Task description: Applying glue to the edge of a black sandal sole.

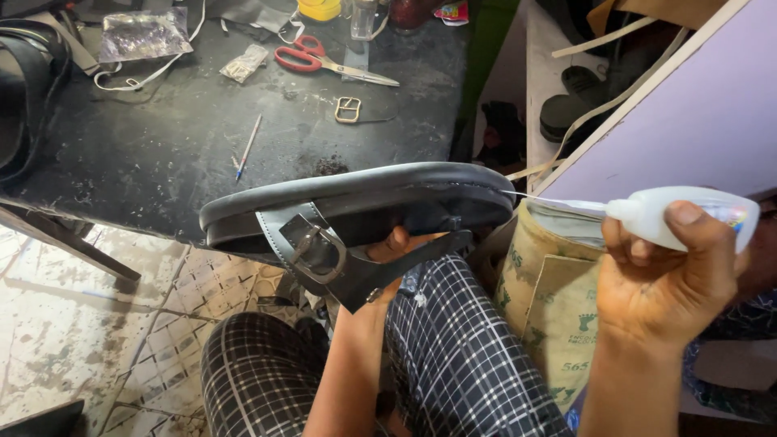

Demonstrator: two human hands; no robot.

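The black sandal (356, 202) is held up on its side above the person's lap, in front of the dark tabletop (162, 154), with its long sole edge facing upward. Its grey strap with a metal buckle (317, 247) hangs on the near side. The left hand (394, 244) is under the sandal and mostly hidden by it; only some fingers show between the straps, so it seems to grip the sandal from below, but how exactly I cannot tell. The right hand (660, 283) is closed around a white glue bottle (688, 214). The thin nozzle of the bottle points left and its tip reaches the right end of the sandal's edge.

Below are the person's legs in checked trousers (453, 356). Just right of the sandal stands a brown sack (550, 299). On the tabletop, well apart from the sandal, lie red-handled scissors (324, 61), a loose brass buckle (348, 109), a thin pen (248, 146) and a small plastic bag (144, 34).
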